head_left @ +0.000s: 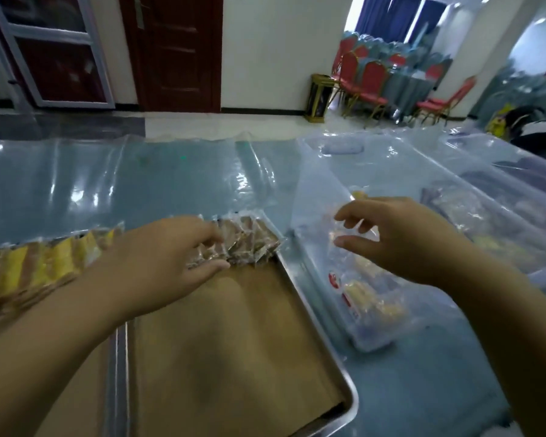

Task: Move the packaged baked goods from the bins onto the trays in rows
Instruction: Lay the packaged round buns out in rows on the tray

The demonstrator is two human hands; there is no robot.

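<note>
A metal tray lined with brown paper lies in front of me. Along its far edge stands a row of brown packaged baked goods. My left hand rests on that row, its fingers and thumb touching the packets. A second tray at the left carries a row of yellow packets. My right hand hovers with relaxed, slightly curled fingers over a clear plastic bin that holds several yellowish packets; it holds nothing that I can make out.
The table is covered with shiny blue plastic sheeting. A second clear bin with more packets stands at the right. Red chairs and a dark red door are beyond the table.
</note>
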